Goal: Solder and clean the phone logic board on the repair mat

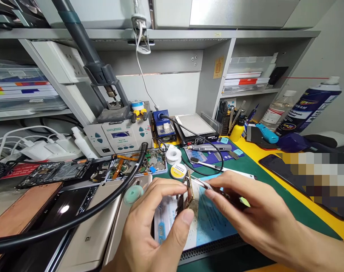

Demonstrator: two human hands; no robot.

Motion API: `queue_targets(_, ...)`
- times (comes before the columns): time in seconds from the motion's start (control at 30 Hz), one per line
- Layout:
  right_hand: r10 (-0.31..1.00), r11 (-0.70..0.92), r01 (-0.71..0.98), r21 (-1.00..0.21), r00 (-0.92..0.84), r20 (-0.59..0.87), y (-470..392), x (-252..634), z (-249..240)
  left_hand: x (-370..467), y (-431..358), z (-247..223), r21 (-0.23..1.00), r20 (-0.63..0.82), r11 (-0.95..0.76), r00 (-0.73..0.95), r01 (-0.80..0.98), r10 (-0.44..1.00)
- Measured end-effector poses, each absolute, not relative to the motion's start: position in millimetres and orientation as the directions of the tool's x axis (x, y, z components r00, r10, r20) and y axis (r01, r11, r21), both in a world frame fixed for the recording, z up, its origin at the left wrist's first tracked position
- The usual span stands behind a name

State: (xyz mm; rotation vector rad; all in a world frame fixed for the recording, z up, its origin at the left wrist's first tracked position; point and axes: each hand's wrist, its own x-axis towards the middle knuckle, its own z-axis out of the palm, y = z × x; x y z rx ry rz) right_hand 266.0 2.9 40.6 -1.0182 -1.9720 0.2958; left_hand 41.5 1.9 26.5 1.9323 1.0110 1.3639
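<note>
Between thumb and fingers, my left hand holds a small circuit board on edge, above a blue and white mat. My right hand is closed around metal tweezers, whose tips point left, close to the board's upper edge. Whether the tips touch the board cannot be made out. A dark object lies partly hidden under the right fingers. Behind the board are a yellow-labelled round tin and a white spool.
A thick black hose crosses the left side over several phones. Behind stand a grey hot-air station, a tray of circuit boards and a flat heating plate. A dark phone and a spray can are at the right.
</note>
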Motion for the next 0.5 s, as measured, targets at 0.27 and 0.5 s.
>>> queue_targets(0.27, 0.892, -0.237, 0.069, -0.969, -0.379, -0.245, 12.6, 276.7, 63.5, 43.3, -2.4, 21.3, 0.775, 0.569, -0.605, 0.218, 0.183, 0.793)
queue_targets(0.5, 0.947, -0.055, 0.180, -0.982, -0.302, -0.108, 8.8, 275.9, 58.8, 44.8, 0.3, 25.8, 0.789, 0.558, -0.593, 0.215, 0.162, 0.801)
